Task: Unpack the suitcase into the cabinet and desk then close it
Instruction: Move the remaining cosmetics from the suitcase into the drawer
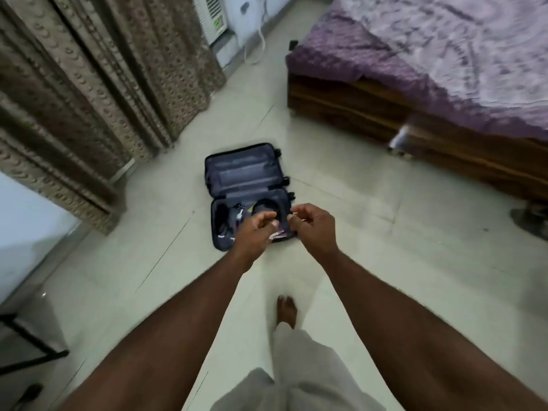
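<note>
Small dark navy soft-sided suitcase (247, 194) lying opened flat on pale tiled floor (370, 232), between patterned brown curtain (89, 99) and wooden bed with purple cover (415, 84) — laid out so both halves can be reached from above. Far half looks bare, lining only. Near half holds dark blurred items, round black thing, something pink at the edge — exact contents unclear. Left hand (255, 232) and right hand (311, 225) stretched toward near half, grip loose, fingers half-curled, holding nothing. Likely reaching for next item.
</note>
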